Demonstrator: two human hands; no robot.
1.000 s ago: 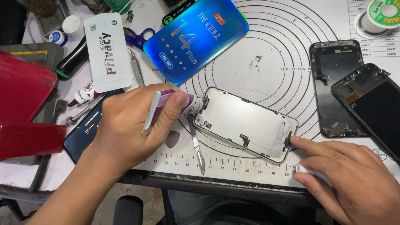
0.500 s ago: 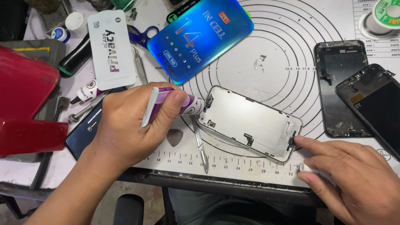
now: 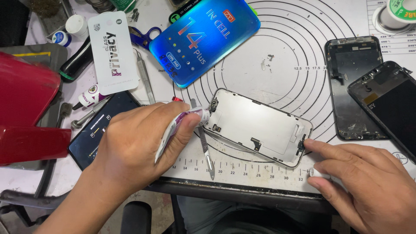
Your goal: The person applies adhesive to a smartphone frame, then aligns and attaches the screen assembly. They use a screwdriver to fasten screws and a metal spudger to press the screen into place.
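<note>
The left hand [image 3: 138, 147] squeezes a small glue tube [image 3: 182, 123] at the corner of the phone screen part [image 3: 260, 128] on the worktop; press gently while the right hand [image 3: 364, 182] pins its other end.

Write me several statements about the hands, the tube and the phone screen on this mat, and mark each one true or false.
1. The left hand holds a small squeezable tube with its nozzle at the corner of the silver-backed phone screen panel. True.
2. The right hand lifts the panel clear of the white ringed work mat. False: it lies on the mat, fingers at its corner.
3. A metal scalpel lies beside the panel. True.
4. The shiny blue box covers the panel. False: it lies apart.
</note>
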